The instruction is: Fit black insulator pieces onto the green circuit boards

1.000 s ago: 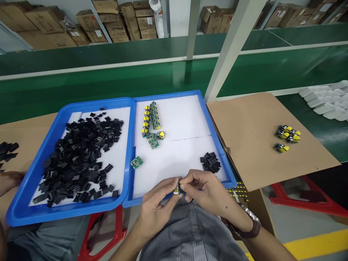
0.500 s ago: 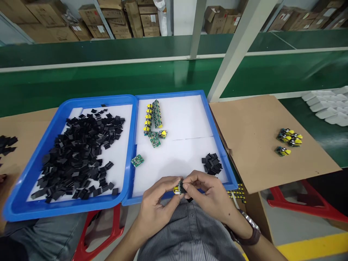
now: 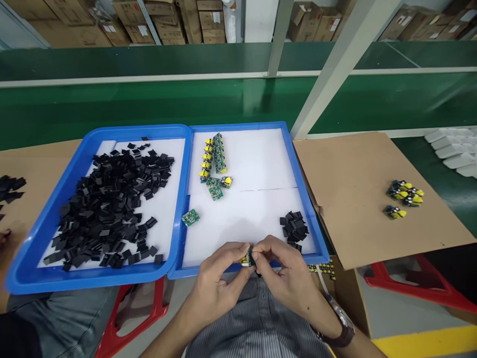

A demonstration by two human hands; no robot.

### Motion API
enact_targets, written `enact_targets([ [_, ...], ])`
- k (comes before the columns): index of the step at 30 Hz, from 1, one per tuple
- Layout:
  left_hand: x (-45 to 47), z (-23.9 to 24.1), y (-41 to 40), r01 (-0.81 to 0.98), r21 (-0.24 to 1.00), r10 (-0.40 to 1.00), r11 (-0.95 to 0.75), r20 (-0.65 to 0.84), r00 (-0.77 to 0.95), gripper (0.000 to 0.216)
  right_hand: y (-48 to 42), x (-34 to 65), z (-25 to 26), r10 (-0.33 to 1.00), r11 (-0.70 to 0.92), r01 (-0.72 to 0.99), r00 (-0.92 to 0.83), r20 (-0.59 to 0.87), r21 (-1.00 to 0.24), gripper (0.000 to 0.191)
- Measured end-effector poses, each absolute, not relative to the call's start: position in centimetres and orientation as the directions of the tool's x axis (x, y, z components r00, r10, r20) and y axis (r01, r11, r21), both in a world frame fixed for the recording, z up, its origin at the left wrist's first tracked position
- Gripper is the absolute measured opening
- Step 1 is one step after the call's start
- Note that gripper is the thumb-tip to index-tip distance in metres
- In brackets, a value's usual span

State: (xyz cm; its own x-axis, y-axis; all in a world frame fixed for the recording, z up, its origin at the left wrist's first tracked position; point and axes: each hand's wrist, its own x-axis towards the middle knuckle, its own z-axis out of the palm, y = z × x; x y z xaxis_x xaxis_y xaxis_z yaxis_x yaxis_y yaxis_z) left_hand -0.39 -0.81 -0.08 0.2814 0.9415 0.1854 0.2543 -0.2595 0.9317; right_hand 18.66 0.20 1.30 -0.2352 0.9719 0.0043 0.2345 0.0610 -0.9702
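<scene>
Co-worker's hand [image 3: 5, 235] further L; hands [image 3: 219, 278] tight on PCB [image 3: 249, 257], blue tray [image 3: 238, 126] nr green worktop [image 3: 130, 110]

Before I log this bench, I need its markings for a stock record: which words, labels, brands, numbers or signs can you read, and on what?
No text is legible.
White labels on cardboard boxes at the back: too small and blurred to read.
Circuit board at the fingers of the left hand and right hand: any print is too small to tell.
Blue trays: no lettering shows.
</scene>
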Motion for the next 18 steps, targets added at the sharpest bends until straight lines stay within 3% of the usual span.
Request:
enact_targets([
  [4, -0.2, -0.2, -0.8, 0.301, 0.894, 0.927, -0.333, 0.252, 0.278, 0.050, 0.3, 18.5, 1.3, 0.969, 0.085, 0.309, -0.245, 0.007, -0.947, 0.015],
  [13, -0.5, 0.4, -0.5, 0.265, 0.919, 0.918, -0.292, 0.191, 0.348, 0.049, 0.9, 19.7, 1.5, 0.921, -0.257, 0.082, -0.283, -0.269, -0.963, 0.014],
  [18, -0.3, 0.5, -0.7, 0.273, 0.905, 0.916, -0.325, 0.230, 0.330, 0.043, 0.2, 19.8, 1.6, 0.961, -0.095, 0.173, -0.239, -0.135, -0.980, 0.012],
])
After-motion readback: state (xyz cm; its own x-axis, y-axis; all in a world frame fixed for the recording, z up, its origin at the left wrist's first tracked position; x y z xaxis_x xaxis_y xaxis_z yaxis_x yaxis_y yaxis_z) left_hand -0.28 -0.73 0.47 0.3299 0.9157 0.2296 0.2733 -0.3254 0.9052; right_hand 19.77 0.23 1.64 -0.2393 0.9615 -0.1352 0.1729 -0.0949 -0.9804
